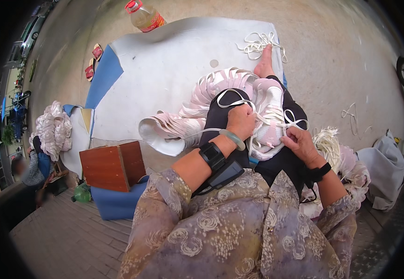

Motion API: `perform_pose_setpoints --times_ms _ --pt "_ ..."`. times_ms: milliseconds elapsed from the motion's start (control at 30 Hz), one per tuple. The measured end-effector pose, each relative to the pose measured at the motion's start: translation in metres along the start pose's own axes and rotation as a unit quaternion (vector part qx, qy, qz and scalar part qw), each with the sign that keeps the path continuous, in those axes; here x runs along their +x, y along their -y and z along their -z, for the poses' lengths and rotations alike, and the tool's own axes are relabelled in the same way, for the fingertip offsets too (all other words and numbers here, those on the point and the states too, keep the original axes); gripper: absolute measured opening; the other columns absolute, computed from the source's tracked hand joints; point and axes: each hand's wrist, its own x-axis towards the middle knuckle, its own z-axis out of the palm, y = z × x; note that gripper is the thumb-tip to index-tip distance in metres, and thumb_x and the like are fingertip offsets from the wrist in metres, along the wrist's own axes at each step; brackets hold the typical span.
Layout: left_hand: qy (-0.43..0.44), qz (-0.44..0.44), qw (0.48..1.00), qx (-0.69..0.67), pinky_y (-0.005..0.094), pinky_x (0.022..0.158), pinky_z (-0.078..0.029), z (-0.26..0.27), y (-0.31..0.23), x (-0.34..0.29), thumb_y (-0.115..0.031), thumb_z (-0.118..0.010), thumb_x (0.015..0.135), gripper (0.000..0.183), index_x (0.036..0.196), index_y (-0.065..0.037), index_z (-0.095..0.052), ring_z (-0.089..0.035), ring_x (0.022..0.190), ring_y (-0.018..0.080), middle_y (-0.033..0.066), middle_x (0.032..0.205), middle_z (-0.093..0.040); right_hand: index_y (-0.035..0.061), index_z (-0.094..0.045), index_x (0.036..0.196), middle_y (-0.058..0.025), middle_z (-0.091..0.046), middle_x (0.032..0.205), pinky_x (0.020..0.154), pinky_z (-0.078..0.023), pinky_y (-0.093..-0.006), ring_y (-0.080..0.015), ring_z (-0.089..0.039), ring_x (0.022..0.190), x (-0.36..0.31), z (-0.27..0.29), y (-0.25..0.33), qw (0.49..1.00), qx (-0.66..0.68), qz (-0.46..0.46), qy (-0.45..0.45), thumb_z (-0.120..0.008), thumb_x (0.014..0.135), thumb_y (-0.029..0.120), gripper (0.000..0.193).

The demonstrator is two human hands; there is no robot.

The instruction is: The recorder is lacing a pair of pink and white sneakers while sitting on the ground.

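Note:
A pink and white shoe upper [270, 104] rests across my lap, a white shoelace [230, 91] threaded through part of its front. My left hand [241, 122] is closed at the upper's left side, with a loop of the lace rising from the fingers over my dark trouser leg. On the other side, my right hand [300, 143] pinches near the lower right edge, where another lace loop [304, 122] curves down to the fingertips. Fanned rows of similar uppers [220, 88] lie just left of my legs, and more are stacked [174, 130] beside my left knee.
A pale sheet [169, 69] with blue edges covers the ground, loose laces [260, 44] at its far right. A bottle [146, 17] stands beyond. Left are a brown wooden box [111, 162] and bundled uppers [54, 130]; right, a lace bundle [326, 142] and grey cloth [383, 172]. Someone sits far left.

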Motion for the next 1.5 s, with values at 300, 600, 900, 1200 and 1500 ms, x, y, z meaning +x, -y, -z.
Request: perform_pose_setpoints --times_ms 300,600,900,1200,1500 --pt "-0.054 -0.167 0.979 0.102 0.0321 0.053 -0.047 -0.002 0.008 -0.002 -0.010 -0.059 0.074 0.013 0.067 0.000 -0.057 -0.059 0.052 0.0229 0.0121 0.056 -0.058 0.0030 -0.050 0.072 -0.0050 -0.047 0.055 0.049 -0.039 -0.0276 -0.0138 -0.046 0.050 0.002 -0.002 -0.007 0.999 0.016 -0.018 0.021 -0.068 0.074 0.022 0.026" --pt "-0.010 -0.247 0.910 0.332 0.0474 0.061 -0.044 -0.012 -0.003 -0.006 -0.022 -0.058 0.076 0.020 0.077 -0.003 -0.054 -0.059 0.068 0.0363 0.0184 0.067 -0.058 0.0023 -0.050 0.068 -0.0075 -0.046 0.053 0.047 -0.038 -0.0293 -0.0158 -0.045 0.048 0.007 0.000 0.001 1.000 -0.016 0.001 0.019 -0.069 0.074 0.023 0.029" --pt "-0.006 -0.362 0.891 0.273 0.0402 0.063 -0.045 0.015 -0.006 -0.029 -0.019 -0.065 0.070 0.032 0.093 -0.004 -0.050 -0.057 0.072 0.0334 0.0138 0.078 -0.056 0.0059 -0.060 0.075 -0.0105 -0.056 0.066 0.053 -0.043 -0.0332 -0.0248 -0.057 0.059 0.014 -0.015 0.035 0.982 -0.045 0.158 -0.092 -0.064 0.075 0.017 0.012" --pt "-0.004 -0.298 0.881 0.366 0.0442 0.065 -0.046 0.006 -0.011 -0.033 -0.018 -0.061 0.069 0.019 0.080 -0.004 -0.054 -0.059 0.074 0.0351 0.0152 0.075 -0.060 0.0088 -0.061 0.076 -0.0080 -0.058 0.072 0.059 -0.046 -0.0372 -0.0271 -0.059 0.069 0.031 -0.033 0.047 0.965 -0.166 0.180 -0.096 -0.059 0.076 0.019 0.011" --pt "-0.013 -0.325 0.891 0.315 0.0471 0.063 -0.045 0.001 -0.010 -0.032 -0.013 -0.054 0.068 0.012 0.076 -0.004 -0.053 -0.057 0.070 0.0376 0.0177 0.072 -0.059 0.0103 -0.065 0.078 -0.0078 -0.060 0.073 0.058 -0.047 -0.0335 -0.0253 -0.061 0.069 0.037 -0.037 0.041 0.974 -0.110 0.154 -0.126 -0.063 0.071 0.020 0.013"
